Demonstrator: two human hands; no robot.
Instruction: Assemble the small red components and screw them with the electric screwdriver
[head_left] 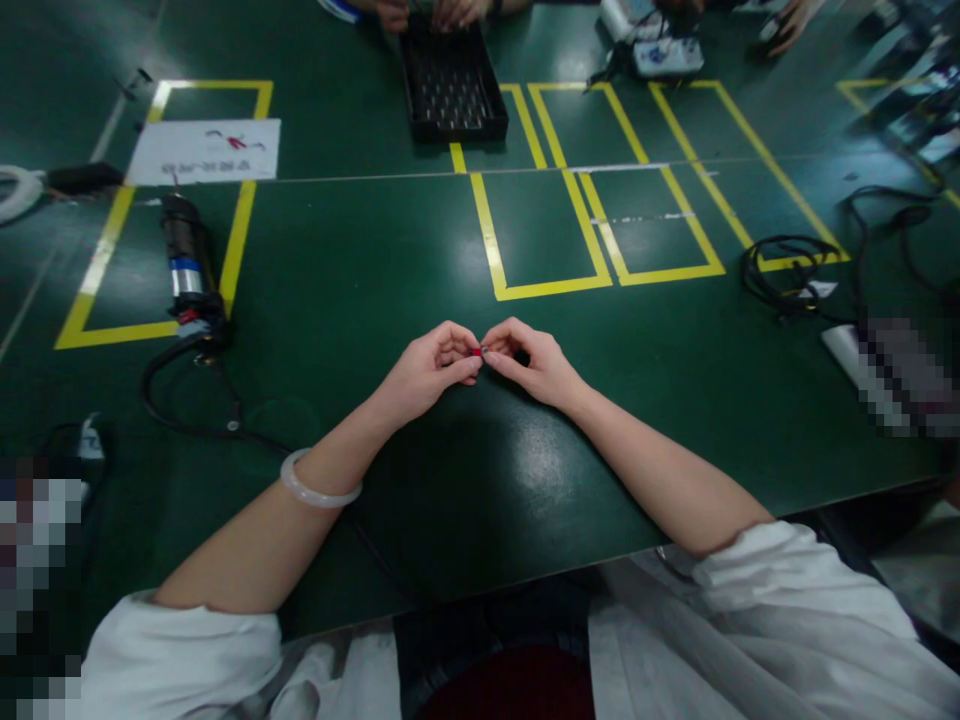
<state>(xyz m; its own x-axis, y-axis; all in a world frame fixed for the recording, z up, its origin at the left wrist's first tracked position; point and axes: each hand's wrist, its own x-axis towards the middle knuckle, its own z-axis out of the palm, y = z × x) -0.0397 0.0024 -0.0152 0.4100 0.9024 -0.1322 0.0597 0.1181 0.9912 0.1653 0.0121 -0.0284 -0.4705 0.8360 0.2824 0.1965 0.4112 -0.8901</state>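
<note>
My left hand (431, 368) and my right hand (529, 362) meet fingertip to fingertip over the middle of the green table (360, 290). Both pinch a tiny red part (477, 352) between thumb and fingers; a small grey bit shows at its right end. The other fingers of each hand are curled in. A pale bangle (319, 485) sits on my left wrist. Both forearms rest on or just above the table top, with white sleeves at the near edge.
A cylindrical black and silver tool (185, 265) with a black cable lies at the left inside yellow tape lines. A black tray (452, 88) stands at the far edge with another person's hands (435, 12) at it. Coiled black cable (784, 270) lies at the right.
</note>
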